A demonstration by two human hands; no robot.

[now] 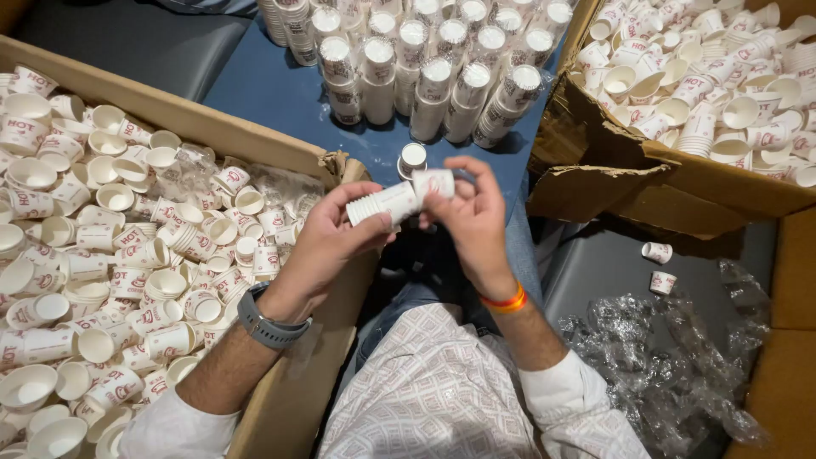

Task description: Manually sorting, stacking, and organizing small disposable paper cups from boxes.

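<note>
A short stack of small white paper cups [393, 201] with red print lies sideways between both hands above my lap. My left hand [327, 242], with a grey watch on the wrist, grips the stack's left end. My right hand [474, 219], with an orange band on the wrist, closes its fingers around the stack's right end. One single cup [412, 159] stands upright on the blue floor just beyond the hands.
A cardboard box [212, 127] on the left holds several loose cups. Another torn cardboard box [612, 170] at the upper right is full of cups too. Tall cup stacks [433, 76] stand ahead. Crumpled clear plastic [671, 365] and two loose cups [657, 252] lie on the right.
</note>
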